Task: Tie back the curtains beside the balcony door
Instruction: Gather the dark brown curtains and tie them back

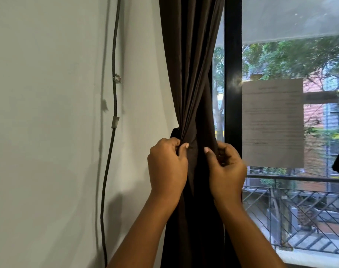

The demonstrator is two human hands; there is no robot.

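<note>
**Curtain gathered at mid-height, tie in progress**

Inspected from the head view. Dark brown curtain (192, 74) found hanging in the centre of the frame, between the pale wall (48, 93) on the left and the black door frame (232, 74) on the right. Folds drawn in to a narrow waist just above the middle of the frame; fabric flaring wider above and falling straight below.

Left hand (166, 163) noted at the left side of the waist, fingers (184, 149) curled and pinching a bunch of cloth. Right hand (226, 165) noted at the right side, fingers likewise curled into the folds. Whether a separate tie-back band was held could not be told; a dark loop or knot (175, 133) glimpsed just above the left hand.

Fabric judged soft, light and limp, with a slight sheen suggesting some slip. Best taken at the gathered waist, gripping the whole bundle rather than single folds. Knot or band judged likely to loosen if not pulled snug.

Also recorded: grey cable (114, 93) running down the wall, paper notice (273, 122) on the glass, balcony railing (300, 209) at lower right.
</note>
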